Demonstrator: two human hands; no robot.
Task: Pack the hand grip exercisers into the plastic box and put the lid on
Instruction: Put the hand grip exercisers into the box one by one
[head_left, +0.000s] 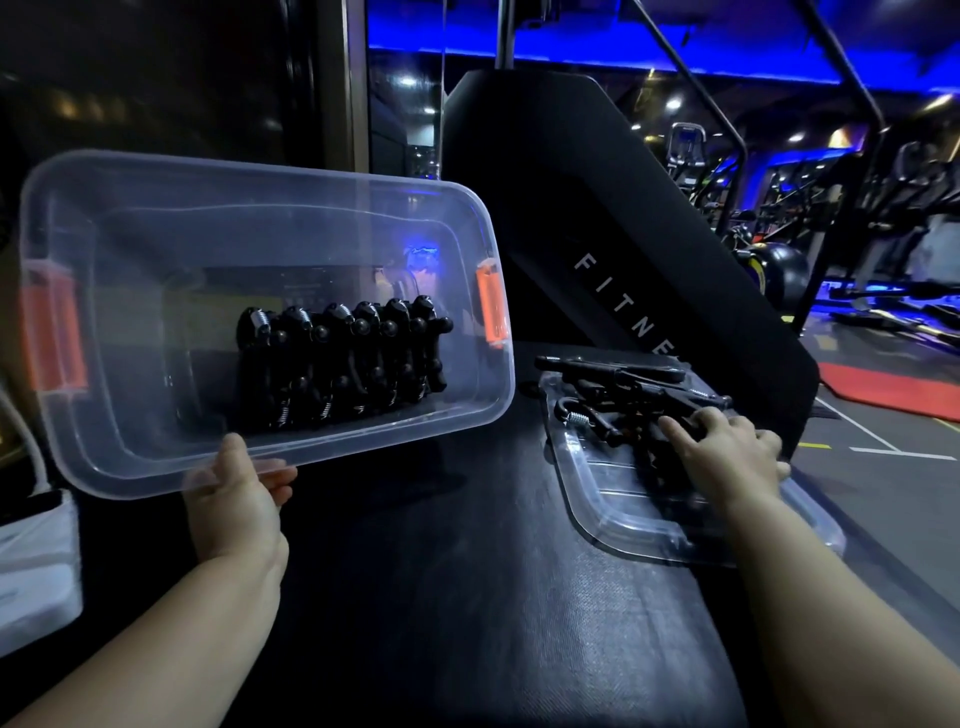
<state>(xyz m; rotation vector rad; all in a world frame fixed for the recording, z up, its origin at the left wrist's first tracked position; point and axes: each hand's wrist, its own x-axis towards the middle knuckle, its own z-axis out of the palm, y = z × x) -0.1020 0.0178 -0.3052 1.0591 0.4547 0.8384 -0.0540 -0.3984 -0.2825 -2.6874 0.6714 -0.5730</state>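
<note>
Though blur hides whether the right grip (727, 452) holds any loose exercisers (639, 389) on the lid (649, 525), the left grip (239, 499) pinches the tilted plastic box (130, 441) by its near rim, packed exercisers (343, 358) inside.

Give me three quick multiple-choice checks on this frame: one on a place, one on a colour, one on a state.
1. Where do the loose exercisers lie?
A. on the clear lid
B. on the floor
C. in a drawer

2. What colour are the latches on the box?
A. blue
B. orange
C. green

3. How is the box now?
A. lidded and lying flat
B. open and tilted, the left hand gripping its rim
C. upside down

Answers:
1 A: they lie piled on the lid, which rests on the black pad.
2 B: both end latches show orange.
3 B: its opening faces the camera, with the packed exercisers in a row inside.
</note>
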